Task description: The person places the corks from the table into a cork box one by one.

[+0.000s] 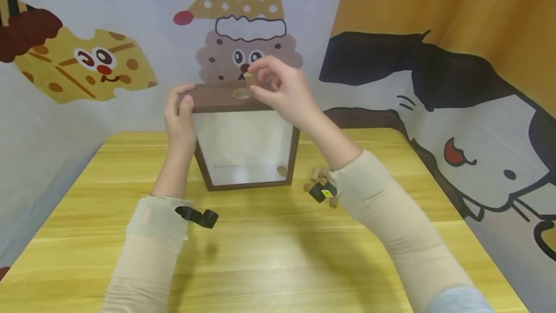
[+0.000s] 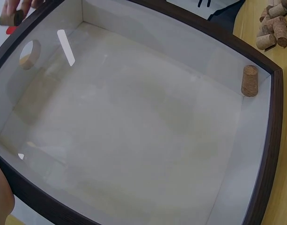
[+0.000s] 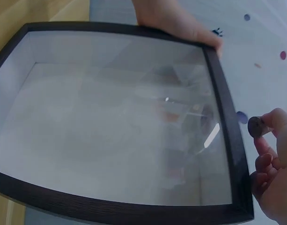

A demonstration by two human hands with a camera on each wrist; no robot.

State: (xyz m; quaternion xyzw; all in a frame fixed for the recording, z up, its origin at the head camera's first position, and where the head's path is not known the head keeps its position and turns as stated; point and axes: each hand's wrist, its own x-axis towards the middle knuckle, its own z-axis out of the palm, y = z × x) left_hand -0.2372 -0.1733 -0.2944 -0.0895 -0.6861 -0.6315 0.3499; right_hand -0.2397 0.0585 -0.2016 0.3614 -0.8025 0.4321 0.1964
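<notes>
A dark-brown framed display box (image 1: 247, 187) with a clear front and white inside stands upright on the table. My left hand (image 1: 180, 122) grips its upper left corner, thumb at the front and fingers over the top. Just above the round hole (image 1: 241, 93) in the top, my right hand (image 1: 284, 92) pinches a wine cork (image 1: 249, 79) between thumb and fingers. In the right wrist view that cork (image 3: 256, 126) is beside the frame's edge, outside the box. Another cork (image 2: 249, 81) is inside the box, in the lower right corner.
Several loose corks (image 1: 320, 175) lie in a pile on the wooden table (image 1: 260, 255), right of the box and partly hidden by the right wrist camera (image 1: 319, 192). A cartoon-printed cloth (image 1: 143, 110) hangs behind the table.
</notes>
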